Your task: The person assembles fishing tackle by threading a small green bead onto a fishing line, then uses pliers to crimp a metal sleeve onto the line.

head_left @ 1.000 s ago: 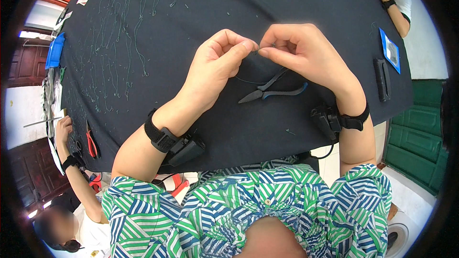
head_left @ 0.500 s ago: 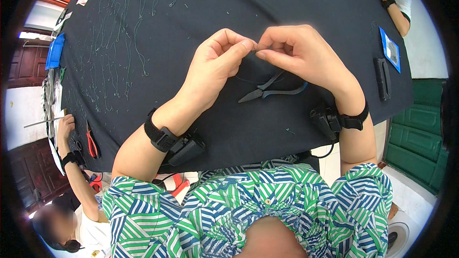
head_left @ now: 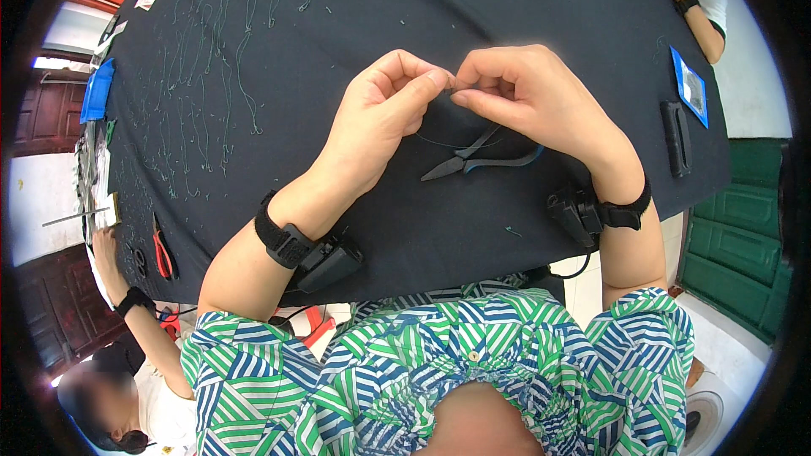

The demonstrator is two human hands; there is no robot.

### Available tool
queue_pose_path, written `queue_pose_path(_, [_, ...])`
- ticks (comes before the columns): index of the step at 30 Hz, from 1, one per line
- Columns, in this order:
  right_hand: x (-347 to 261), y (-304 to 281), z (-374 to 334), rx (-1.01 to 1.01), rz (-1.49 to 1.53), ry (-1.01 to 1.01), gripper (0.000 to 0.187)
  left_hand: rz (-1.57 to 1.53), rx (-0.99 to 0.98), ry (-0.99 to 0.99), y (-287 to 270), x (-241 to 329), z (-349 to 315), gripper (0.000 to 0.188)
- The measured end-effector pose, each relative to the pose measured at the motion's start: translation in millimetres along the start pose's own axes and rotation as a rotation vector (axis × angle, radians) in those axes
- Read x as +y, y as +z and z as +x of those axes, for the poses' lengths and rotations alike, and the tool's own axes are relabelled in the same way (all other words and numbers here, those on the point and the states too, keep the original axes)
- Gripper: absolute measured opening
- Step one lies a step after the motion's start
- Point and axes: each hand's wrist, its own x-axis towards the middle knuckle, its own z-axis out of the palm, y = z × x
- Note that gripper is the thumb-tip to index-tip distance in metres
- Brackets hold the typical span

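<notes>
My left hand (head_left: 390, 101) and my right hand (head_left: 524, 89) meet fingertip to fingertip above the dark cloth. Both are closed in a pinch on a thin fishing line (head_left: 448, 144), which loops down below the fingers. Something tiny and dark sits between the fingertips, too small and hidden to make out. Just below my hands lie pliers (head_left: 465, 165) with dark jaws and blue-edged handles, spread apart and partly behind the loop. Green lines (head_left: 241, 67) with small hooks at some ends are strewn over the cloth at the left.
Black cloth (head_left: 405, 228) covers the table. Red-handled pliers (head_left: 162, 253) and black scissors (head_left: 139, 262) lie at the left edge. At the right are a blue packet (head_left: 690, 87) and a black case (head_left: 676, 139). A co-worker's hand (head_left: 106, 253) reaches in at left; another person's arm (head_left: 697, 21) is at upper right.
My hands hold nearly the same pose, the right fingers shifting very slightly. The loop of line has moved a little. At the left, the co-worker's hand has moved down toward the table's near side.
</notes>
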Motion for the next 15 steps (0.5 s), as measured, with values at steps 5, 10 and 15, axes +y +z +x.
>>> queue_pose_path(5, [0.7,0.9,0.0,0.000,0.008,-0.002,0.012,-0.007,0.001,-0.005,-0.2,0.0,-0.3,0.019])
queue_pose_path(10, [0.9,0.9,0.4,0.012,0.003,-0.020,0.012,-0.007,-0.002,-0.013,-0.5,0.0,-0.1,0.019])
queue_pose_path(15, [-1.4,-1.0,-0.7,0.007,0.019,0.017,0.012,0.011,0.006,0.000,-0.9,-1.4,0.1,0.018])
